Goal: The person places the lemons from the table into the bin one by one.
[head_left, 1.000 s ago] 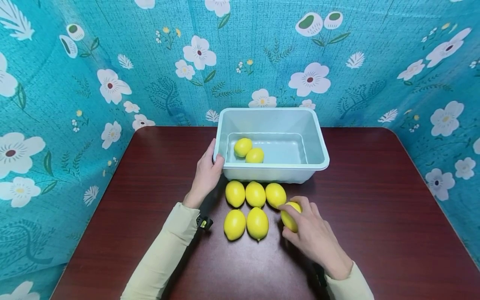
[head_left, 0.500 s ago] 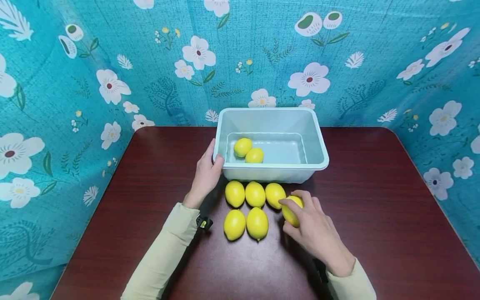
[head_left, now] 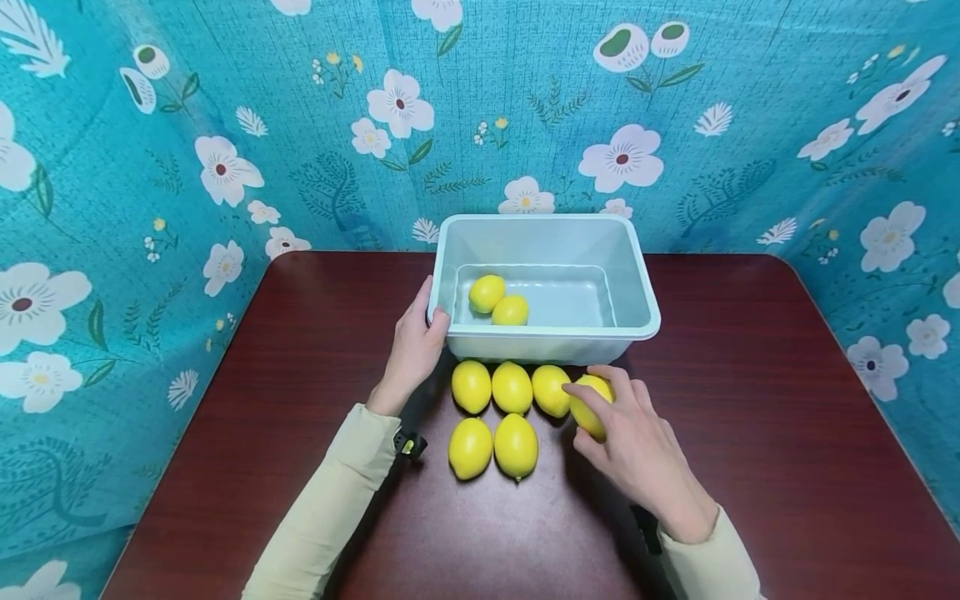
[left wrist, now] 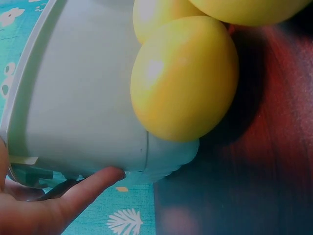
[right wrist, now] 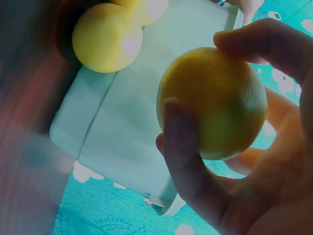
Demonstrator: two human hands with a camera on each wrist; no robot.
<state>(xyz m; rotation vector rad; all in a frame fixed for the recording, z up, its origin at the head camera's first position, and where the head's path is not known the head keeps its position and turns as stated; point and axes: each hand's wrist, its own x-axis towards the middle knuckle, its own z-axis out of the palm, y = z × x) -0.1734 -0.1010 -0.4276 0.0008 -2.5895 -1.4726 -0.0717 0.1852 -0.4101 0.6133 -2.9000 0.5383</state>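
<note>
A pale blue plastic tub (head_left: 555,332) stands at the back of the table, with two lemons (head_left: 510,310) inside on its left. My left hand (head_left: 412,346) grips the tub's left end, thumb at the rim and fingers along the outer wall. Between the curled fingers and thumb of my right hand (head_left: 645,458) is a lemon (right wrist: 217,98), beside the right end of a row of three lemons (head_left: 512,387) in front of the tub. Two more lemons (head_left: 516,447) lie nearer to me, below that row.
The dark red-brown table (head_left: 750,375) has rounded back corners. A turquoise flowered cloth (head_left: 480,100) hangs behind it and along both sides, close to the tub's back.
My right hand has moved away from me and slightly right with the lemon, up beside the end of the row. My left hand, the tub and the other lemons have stayed put.
</note>
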